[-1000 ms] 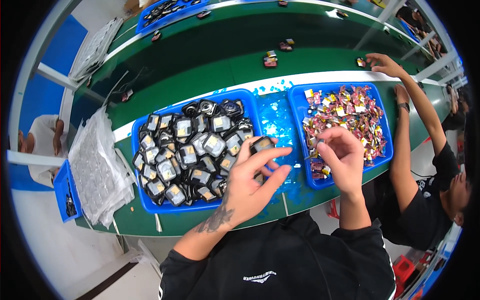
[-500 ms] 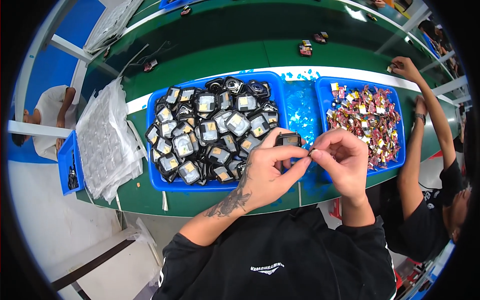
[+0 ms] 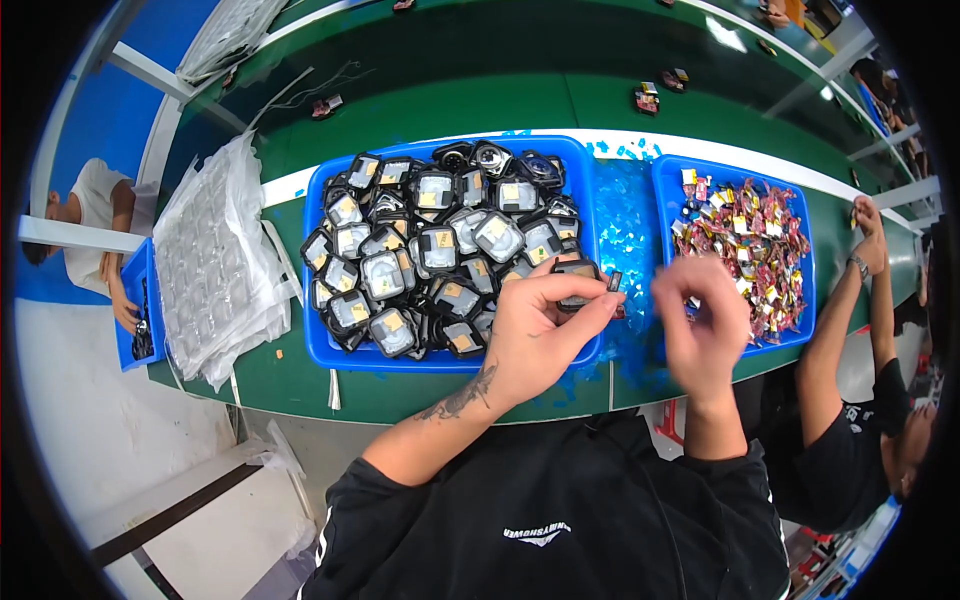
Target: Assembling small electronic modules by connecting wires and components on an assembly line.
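My left hand pinches a black watch case between thumb and fingers, above the right edge of the left bin. A small dark part sticks up beside its thumb tip; whether it is joined to the case I cannot tell. My right hand, smeared by motion, hovers apart from it at the near left side of the right bin. Its fingers look bent, but any content is unclear. The left blue bin is heaped with black watch cases. Small red, yellow and white electronic parts fill the right blue bin.
Blue film scraps lie between the bins on the green table. Stacked clear plastic trays stand at left. Several part clusters rest farther back. A co-worker's arms reach in at right; another person sits far left.
My right hand has pulled away from the case to the right. My left hand keeps the case, and the small dark part now shows by its thumb. The co-worker's raised hand at right has drawn back.
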Demonstrator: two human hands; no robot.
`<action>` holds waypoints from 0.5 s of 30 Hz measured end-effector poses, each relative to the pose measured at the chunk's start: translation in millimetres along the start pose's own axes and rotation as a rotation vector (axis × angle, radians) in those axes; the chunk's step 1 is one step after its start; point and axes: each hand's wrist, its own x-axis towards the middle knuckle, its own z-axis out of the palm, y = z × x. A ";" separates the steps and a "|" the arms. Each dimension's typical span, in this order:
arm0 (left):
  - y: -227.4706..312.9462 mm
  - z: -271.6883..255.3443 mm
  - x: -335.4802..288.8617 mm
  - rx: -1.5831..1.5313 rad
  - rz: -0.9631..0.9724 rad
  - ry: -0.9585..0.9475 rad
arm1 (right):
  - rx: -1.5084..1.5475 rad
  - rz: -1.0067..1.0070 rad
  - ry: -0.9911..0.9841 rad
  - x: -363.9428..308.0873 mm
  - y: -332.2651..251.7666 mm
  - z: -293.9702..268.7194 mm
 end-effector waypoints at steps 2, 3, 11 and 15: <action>0.3 -1.7 -1.4 -0.008 -0.023 -0.016 | -0.463 0.000 -0.086 8.4 15.8 -3.0; -0.7 -1.9 -1.0 -0.040 -0.044 -0.030 | -0.471 0.001 -0.077 6.5 21.9 -5.2; 4.2 -3.3 0.3 -0.086 -0.129 -0.054 | -0.151 0.227 -0.135 8.5 5.4 -1.9; -1.2 -7.5 -0.9 -0.132 -0.166 -0.093 | 0.316 0.216 -0.117 0.4 2.3 0.2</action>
